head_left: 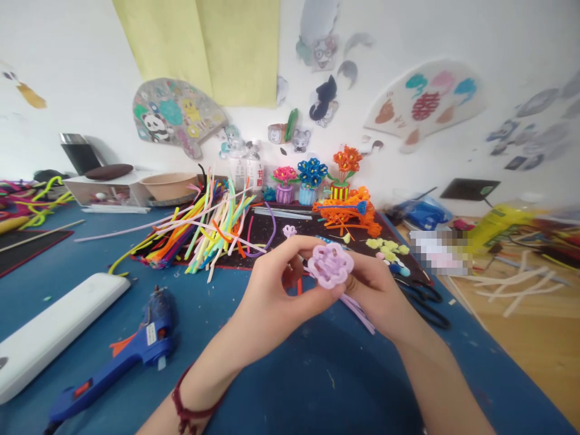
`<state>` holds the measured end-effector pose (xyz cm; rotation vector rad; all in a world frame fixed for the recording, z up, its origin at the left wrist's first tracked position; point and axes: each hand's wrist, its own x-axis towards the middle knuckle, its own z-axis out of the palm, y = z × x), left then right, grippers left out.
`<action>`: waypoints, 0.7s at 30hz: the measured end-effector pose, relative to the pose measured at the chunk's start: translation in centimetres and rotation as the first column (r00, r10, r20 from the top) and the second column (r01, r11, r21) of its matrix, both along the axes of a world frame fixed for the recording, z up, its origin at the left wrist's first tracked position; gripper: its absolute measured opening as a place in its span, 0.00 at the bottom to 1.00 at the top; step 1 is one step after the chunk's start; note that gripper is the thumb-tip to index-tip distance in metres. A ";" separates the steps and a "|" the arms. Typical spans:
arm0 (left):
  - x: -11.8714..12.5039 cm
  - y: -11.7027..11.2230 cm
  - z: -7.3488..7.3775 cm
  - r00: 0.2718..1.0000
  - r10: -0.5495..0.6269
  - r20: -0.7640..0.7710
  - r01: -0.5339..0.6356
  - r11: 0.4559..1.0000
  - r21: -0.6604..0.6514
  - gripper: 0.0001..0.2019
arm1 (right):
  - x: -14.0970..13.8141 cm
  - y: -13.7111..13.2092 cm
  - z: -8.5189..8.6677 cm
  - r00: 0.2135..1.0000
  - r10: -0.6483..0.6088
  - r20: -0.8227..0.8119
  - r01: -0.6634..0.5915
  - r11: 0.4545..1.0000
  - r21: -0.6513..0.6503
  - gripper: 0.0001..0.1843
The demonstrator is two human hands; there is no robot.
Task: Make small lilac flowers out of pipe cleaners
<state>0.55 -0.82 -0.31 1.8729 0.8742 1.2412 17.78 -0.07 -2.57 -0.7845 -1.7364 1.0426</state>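
Between my two hands is a lilac pipe-cleaner flower point(331, 266), its looped petals facing up toward me. My left hand point(281, 284) pinches the flower's left edge between thumb and fingers. From the other side my right hand point(374, 284) grips it, and lilac stems point(360, 314) stick out below, toward the lower right. Part of the right fingers is hidden behind the flower. On the dark mat beyond lies a smaller lilac pipe-cleaner loop flower point(289, 231).
A blue glue gun point(154, 335) and a long white case point(63, 332) lie at left. Behind are a pile of coloured pipe cleaners point(212, 223), potted pipe-cleaner flowers point(312, 175) and an orange pipe-cleaner bundle point(348, 211). A yellow glue gun point(501, 223) is at right.
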 end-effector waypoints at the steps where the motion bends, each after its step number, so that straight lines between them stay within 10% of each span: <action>1: 0.1 0.0 -0.1 1.000 0.001 0.002 -0.001 1.000 0.015 0.13 | 0.0 0.1 -0.1 1.000 0.004 -0.005 -0.004 1.000 -0.007 0.17; 6: 0.4 0.1 -0.7 0.993 0.112 -0.046 -0.102 0.978 0.184 0.13 | -0.3 0.4 -0.5 1.000 -0.012 0.021 0.012 1.000 -0.004 0.15; 14: 0.6 0.3 -1.5 0.863 0.498 -0.082 -0.410 0.786 0.462 0.14 | -0.9 0.5 -0.8 0.951 -0.298 -0.076 0.308 0.916 0.257 0.14; 21: 0.4 0.8 -1.8 0.873 0.466 -0.142 -0.371 0.825 0.426 0.14 | -0.9 0.2 -0.7 0.971 -0.237 -0.021 0.231 0.918 0.321 0.24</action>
